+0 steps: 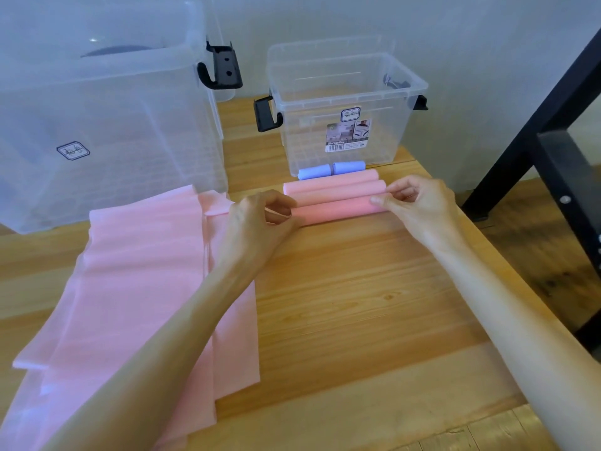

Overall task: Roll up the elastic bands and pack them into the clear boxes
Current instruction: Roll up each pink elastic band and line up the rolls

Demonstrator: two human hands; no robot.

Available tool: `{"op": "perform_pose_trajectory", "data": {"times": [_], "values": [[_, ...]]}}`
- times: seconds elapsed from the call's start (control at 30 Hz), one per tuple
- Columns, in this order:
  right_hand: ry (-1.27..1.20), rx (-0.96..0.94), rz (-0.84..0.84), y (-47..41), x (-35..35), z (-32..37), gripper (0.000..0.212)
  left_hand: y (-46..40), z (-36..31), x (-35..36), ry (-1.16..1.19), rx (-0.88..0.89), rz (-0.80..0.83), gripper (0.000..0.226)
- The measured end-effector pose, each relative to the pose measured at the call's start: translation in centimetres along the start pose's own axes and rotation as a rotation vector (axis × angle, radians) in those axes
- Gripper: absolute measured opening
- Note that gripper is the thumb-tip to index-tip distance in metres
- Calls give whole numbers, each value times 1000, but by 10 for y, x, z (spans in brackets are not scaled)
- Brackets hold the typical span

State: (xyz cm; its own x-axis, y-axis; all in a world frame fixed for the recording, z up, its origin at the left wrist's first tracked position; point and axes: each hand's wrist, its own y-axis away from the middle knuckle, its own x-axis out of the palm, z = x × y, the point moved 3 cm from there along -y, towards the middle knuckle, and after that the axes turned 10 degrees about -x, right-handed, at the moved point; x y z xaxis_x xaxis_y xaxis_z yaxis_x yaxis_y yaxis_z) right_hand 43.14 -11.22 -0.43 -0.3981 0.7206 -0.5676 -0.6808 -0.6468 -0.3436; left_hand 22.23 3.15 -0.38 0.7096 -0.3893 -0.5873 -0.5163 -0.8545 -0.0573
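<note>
Three pink rolled bands lie side by side on the wooden table; the nearest roll [335, 210] is held at both ends. My left hand [260, 219] pinches its left end and my right hand [419, 203] pinches its right end. Two more pink rolls [331, 187] lie just behind it. Two small blue rolls [331, 169] rest against the front of the small clear box [344, 79], which stands open. A pile of flat pink bands [136, 288] lies spread at the left, under my left forearm.
A large clear box [97, 109] with a black latch stands at the back left. A black metal frame [553, 131] rises at the right beside the table edge. Bare wooden tabletop [357, 304] stretches between my arms.
</note>
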Motion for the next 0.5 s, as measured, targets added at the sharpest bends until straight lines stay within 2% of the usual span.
{"op": "perform_pose_trajectory", "data": {"times": [0.23, 0.5], "values": [[47, -8, -11, -1, 5, 2, 35, -5, 2, -4, 32, -63, 5, 15], [47, 8, 36, 3, 2, 2, 52, -5, 1, -6, 54, -84, 18, 28]]}}
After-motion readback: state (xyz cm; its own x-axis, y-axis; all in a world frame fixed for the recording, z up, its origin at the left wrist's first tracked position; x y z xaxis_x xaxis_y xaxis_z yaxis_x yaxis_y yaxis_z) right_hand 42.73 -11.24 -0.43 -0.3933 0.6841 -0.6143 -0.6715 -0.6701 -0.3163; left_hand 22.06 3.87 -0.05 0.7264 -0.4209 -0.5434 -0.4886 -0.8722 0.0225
